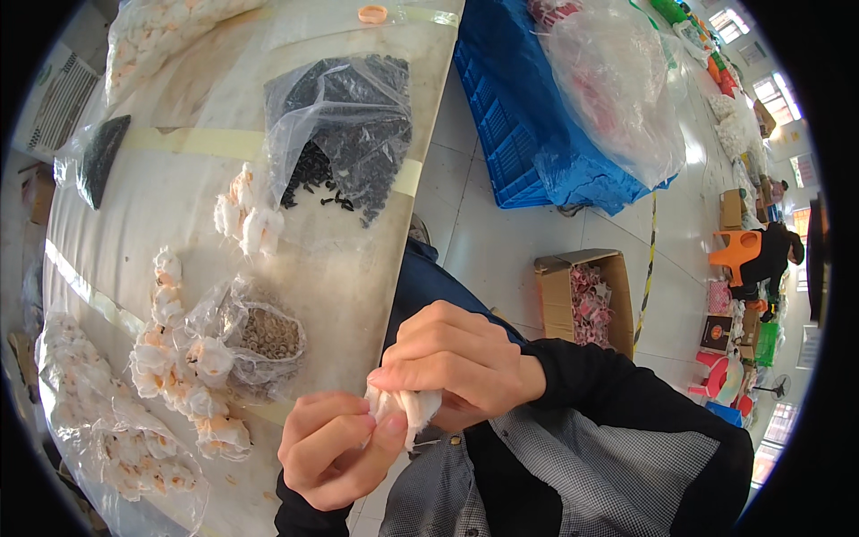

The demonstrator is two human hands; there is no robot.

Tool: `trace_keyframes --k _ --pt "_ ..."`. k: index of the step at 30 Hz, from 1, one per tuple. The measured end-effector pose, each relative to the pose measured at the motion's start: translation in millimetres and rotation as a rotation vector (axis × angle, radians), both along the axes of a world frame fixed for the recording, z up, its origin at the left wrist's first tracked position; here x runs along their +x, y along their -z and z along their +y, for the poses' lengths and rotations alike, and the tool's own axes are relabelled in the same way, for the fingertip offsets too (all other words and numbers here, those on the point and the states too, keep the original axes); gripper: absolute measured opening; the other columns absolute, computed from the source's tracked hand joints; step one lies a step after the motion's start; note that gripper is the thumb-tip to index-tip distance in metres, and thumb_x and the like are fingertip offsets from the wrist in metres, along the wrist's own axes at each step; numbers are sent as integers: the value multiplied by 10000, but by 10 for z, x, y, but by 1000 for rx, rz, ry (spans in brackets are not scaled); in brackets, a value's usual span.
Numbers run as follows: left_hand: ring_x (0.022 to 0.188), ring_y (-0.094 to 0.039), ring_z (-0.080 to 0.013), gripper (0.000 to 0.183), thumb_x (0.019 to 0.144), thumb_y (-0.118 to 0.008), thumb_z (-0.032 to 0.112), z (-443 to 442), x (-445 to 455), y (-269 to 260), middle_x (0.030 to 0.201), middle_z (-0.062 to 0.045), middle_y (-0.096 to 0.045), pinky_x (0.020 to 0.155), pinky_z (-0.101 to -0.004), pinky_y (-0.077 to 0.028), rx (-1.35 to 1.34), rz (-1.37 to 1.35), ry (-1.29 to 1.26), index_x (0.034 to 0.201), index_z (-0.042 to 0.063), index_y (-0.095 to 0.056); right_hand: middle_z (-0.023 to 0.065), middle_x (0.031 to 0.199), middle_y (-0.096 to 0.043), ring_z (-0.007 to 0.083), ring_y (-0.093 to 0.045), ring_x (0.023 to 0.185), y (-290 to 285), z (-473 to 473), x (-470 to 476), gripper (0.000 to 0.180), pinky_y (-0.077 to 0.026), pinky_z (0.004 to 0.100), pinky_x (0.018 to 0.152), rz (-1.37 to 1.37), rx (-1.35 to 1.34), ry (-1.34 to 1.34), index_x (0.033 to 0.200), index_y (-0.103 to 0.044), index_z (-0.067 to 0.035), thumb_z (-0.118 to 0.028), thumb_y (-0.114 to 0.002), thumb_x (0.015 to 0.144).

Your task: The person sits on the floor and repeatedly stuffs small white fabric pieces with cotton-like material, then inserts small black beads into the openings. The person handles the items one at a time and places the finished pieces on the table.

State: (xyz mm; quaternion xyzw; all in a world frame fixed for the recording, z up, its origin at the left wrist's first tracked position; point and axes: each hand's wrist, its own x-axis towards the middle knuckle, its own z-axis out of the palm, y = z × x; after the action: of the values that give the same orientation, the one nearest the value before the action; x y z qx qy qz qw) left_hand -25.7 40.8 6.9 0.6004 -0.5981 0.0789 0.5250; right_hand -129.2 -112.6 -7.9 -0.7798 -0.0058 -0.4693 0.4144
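Note:
Just past the table's front edge, I pinch a small white-and-peach fabric flower [421, 405] between both hands. My left hand [329, 446] grips its near side with thumb and fingertips. My right hand [456, 366] closes over the other side, thumb along the top, so much of the cloth is hidden. A clear bag of small brownish pieces [272, 332] stands open on the table [335, 268], left of my hands. Around it lies a row of similar fabric flowers [211, 359], and a smaller cluster [248, 215] sits farther up.
Small black parts spill from a clear bag [349, 127]. More bagged flowers [121, 429] lie along the left. A blue plastic crate [503, 148] with bagged goods stands on the floor, near a cardboard box [557, 302] of pink pieces. Another person [765, 262] is far right.

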Motion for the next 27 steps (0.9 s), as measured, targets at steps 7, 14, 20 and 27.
trace_keyframes --k 7,14,20,27 --pt "816 -633 -213 391 760 -774 -102 9 6 20 1107 -119 -604 633 -305 -533 112 252 17 1093 104 -772 50 765 -596 212 -592 624 135 -125 43 208 -482 301 519 -67 -192 -20 857 -671 -3 -80 -791 705" --pt "844 -647 -218 176 920 -730 18 -2 -58 42 1095 -202 -660 677 -307 -536 172 425 20 1094 40 -721 27 710 -469 194 -509 580 157 -184 26 262 -377 320 462 48 -211 -81 786 -584 -61 -161 -799 675" --pt "883 -683 -288 175 922 -743 201 80 262 -150 945 -151 -733 809 -383 -548 173 246 -336 936 26 -730 41 777 -553 231 -599 697 74 -210 216 260 -468 358 570 250 -120 -167 1004 -647 -71 -220 -793 849" --pt "826 -617 -198 206 894 -576 -34 1015 1579 -139 1046 -81 -671 712 -313 -491 424 285 -1073 1054 -14 -705 75 902 -634 244 -650 795 -30 -622 1152 257 -510 374 673 248 -372 32 1029 -693 -67 -277 -779 908"
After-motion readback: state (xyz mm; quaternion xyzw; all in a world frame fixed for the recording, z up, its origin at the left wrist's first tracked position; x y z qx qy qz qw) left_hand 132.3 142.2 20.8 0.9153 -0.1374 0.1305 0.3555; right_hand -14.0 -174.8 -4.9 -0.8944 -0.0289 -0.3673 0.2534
